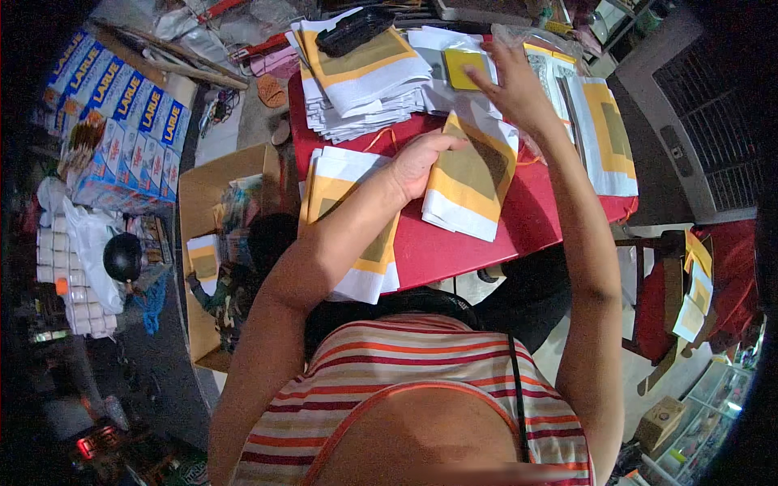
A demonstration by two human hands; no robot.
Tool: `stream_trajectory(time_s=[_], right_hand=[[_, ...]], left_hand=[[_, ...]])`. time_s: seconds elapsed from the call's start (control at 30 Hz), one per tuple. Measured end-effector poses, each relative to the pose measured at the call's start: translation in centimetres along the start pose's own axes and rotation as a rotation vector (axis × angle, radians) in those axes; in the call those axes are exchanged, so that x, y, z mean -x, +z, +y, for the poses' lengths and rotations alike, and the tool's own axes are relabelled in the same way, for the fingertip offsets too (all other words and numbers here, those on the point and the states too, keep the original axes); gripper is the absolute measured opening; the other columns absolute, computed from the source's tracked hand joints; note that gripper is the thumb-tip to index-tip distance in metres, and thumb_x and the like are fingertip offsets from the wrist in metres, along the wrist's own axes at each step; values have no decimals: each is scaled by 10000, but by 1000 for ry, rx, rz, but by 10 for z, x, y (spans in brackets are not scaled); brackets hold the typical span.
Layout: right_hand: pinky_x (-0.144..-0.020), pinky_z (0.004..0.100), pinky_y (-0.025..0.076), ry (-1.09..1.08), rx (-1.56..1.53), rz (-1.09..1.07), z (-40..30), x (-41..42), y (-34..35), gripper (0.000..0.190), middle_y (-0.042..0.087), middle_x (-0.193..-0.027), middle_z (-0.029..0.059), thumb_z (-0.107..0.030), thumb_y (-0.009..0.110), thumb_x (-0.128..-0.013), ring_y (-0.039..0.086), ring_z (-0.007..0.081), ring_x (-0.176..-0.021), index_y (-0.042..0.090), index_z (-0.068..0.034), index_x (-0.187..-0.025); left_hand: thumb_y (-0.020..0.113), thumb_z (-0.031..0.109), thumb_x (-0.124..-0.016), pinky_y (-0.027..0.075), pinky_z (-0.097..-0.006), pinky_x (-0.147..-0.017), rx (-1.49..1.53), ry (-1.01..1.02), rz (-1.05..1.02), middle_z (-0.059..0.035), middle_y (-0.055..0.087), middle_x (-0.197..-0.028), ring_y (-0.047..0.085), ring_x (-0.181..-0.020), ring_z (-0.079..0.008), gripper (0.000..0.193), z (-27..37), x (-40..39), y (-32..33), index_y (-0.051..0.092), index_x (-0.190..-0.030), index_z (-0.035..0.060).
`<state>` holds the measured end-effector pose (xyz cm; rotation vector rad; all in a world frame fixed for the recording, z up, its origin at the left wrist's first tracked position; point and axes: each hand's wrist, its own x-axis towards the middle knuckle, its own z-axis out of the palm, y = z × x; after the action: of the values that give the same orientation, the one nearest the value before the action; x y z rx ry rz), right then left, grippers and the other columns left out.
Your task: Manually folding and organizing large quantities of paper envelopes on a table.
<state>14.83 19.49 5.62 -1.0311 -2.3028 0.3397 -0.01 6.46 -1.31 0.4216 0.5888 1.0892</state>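
Observation:
My left hand (pixel 419 161) holds a folded white sheet bundle (pixel 471 176) with orange-yellow and olive printing, its thumb across the upper edge. My right hand (pixel 516 85) is raised over the far side of the red table (pixel 535 225), fingers spread and holding nothing. Close to its fingertips lies a small yellow square pad or lid (pixel 460 68) on white sheets. Under my left forearm is another pile of printed sheets (pixel 349 173), partly hidden. Further back rises a thick stack of similar folded sheets (pixel 364 85), topped by a black plastic tray (pixel 354 31).
More printed sheets (pixel 611 140) lie at the table's right end. Left of the table stands an open cardboard box (pixel 200 170) with a person's camouflage sleeve (pixel 234 304) beside or inside it. Beer cartons (pixel 121 100) are stacked further left. A chair with red fabric (pixel 653 304) is at right.

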Motion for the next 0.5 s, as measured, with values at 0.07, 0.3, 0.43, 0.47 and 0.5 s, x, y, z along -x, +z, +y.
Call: stream_trajectory(time_s=[0.07,0.3,0.43,0.47,0.5], right_hand=[[-1014,509,440,66,187,-87,10,-21,38,674,513,-1351,204,-598,585,-887,500,406,-1249,511,-145,-1381],[-1111,557,332,31,428,-383,36,-33,62,571,330,-1536,147,-502,586,-906,347,460,-1371,468,-304,-1429],[-1154,547,262,48,481,-443,36,-16,44,620,307,-1559,136,-479,609,-903,251,391,-1445,459,-218,-1445],[-1146,575,266,-88,524,-400,31,-9,35,683,281,-1575,124,-565,613,-866,233,387,-1455,447,-255,-1452],[-1139,602,270,-224,563,-353,29,-6,31,747,254,-1591,113,-651,617,-829,216,383,-1464,435,-293,-1459]], left_hand=[[588,129,-899,556,-406,-885,-37,-96,33,-120,685,-1081,689,-964,-250,315,-4,-5,-14,580,-1194,18],[587,117,-892,555,-403,-889,-98,-103,37,-126,686,-1085,689,-972,-250,327,0,1,-5,578,-1202,12],[577,95,-888,559,-396,-879,-80,-140,71,-132,677,-1084,686,-965,-252,317,2,4,-2,577,-1192,5],[572,87,-887,566,-396,-862,-80,-162,62,-137,672,-1071,685,-948,-255,295,2,4,0,582,-1171,5],[572,87,-887,566,-396,-862,-79,-160,60,-137,672,-1071,685,-948,-255,295,0,3,-2,582,-1171,5]])
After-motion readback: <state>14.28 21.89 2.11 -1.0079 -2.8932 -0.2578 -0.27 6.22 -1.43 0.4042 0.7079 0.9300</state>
